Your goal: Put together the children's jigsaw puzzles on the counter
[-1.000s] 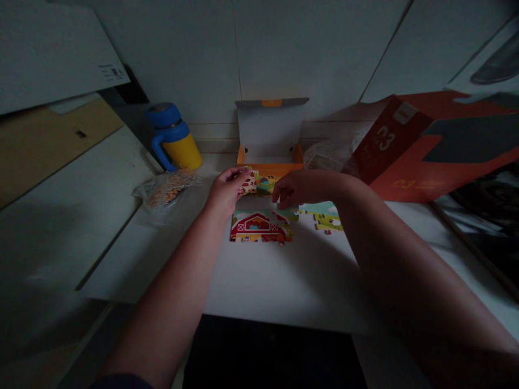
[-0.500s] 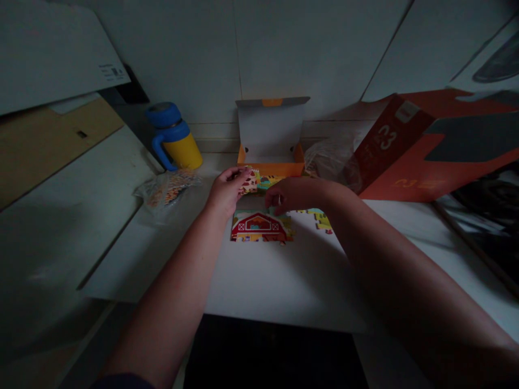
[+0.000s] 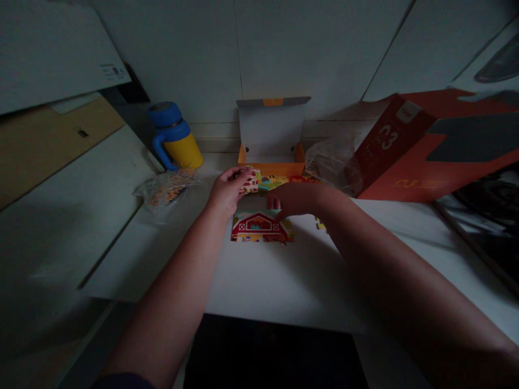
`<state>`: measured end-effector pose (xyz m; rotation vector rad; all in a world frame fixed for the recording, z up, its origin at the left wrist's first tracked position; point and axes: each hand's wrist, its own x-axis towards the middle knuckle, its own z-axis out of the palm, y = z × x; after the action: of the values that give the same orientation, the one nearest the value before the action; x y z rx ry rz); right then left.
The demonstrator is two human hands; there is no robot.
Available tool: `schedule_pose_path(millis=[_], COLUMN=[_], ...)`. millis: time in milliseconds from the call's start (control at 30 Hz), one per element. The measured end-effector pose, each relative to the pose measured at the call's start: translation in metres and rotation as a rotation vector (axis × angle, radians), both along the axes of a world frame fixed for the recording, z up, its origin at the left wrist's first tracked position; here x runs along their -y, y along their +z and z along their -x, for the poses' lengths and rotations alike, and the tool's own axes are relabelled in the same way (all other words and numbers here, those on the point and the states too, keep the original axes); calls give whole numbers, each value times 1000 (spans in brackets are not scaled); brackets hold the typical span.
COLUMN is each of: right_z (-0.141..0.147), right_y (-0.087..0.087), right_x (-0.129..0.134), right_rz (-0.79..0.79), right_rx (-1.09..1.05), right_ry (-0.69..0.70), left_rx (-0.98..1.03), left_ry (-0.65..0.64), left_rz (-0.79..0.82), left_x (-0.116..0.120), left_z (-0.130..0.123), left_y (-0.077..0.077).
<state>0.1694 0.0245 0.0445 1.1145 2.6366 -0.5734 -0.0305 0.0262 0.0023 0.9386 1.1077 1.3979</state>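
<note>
Through the head camera I have my left hand (image 3: 227, 189) pinching a patterned piece (image 3: 253, 182) between thumb and fingers, its red-brown patches facing me. My right hand (image 3: 298, 199) bends down over the top right edge of the barn puzzle (image 3: 259, 227), fingers curled; I cannot tell from here whether they grip anything. That puzzle lies flat on the white table (image 3: 267, 281), just nearer to me than both sets of fingertips, its red barn upright to my view. Under my right wrist a green-yellow puzzle section (image 3: 320, 223) peeks out, mostly hidden.

Straight beyond the fingers, a colourful strip (image 3: 279, 182) lies before an orange carton (image 3: 271, 167) with its lid raised. Right of my right fingers come a clear plastic bag (image 3: 328, 159) and a big orange box (image 3: 409, 173), whose side seems to read "03" (the smaller lettering is too dim for me). Left of my left fingers sit a crinkled bag (image 3: 167, 195) and a blue-and-yellow mug (image 3: 183, 151); farther left, a panel label (image 3: 111, 72) carries print too small to read.
</note>
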Motion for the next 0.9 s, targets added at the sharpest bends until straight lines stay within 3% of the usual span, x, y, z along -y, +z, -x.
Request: schedule_pose_path(millis=[200,367,500,667,900], right_z=[-4,-46,-77,-91,-90], right_y=[8,15,2,-19,-19], right_x=[2,-2,16,40,45], right_rz=[-51,-249,-283,-294,-281], right_rx=[-13,29,79,18,-50], right_ry=[12,-181,-228,-227,-219], left_rx=[0,39,43,33,-9], left_ry=[1,7,-7,-31,-38], left_rz=[4,10,-4,-13,21], left_x=[0,0,-1,0,1], left_z=[-1,0,0,-3,-4], left_y=[2,4,5,2,0])
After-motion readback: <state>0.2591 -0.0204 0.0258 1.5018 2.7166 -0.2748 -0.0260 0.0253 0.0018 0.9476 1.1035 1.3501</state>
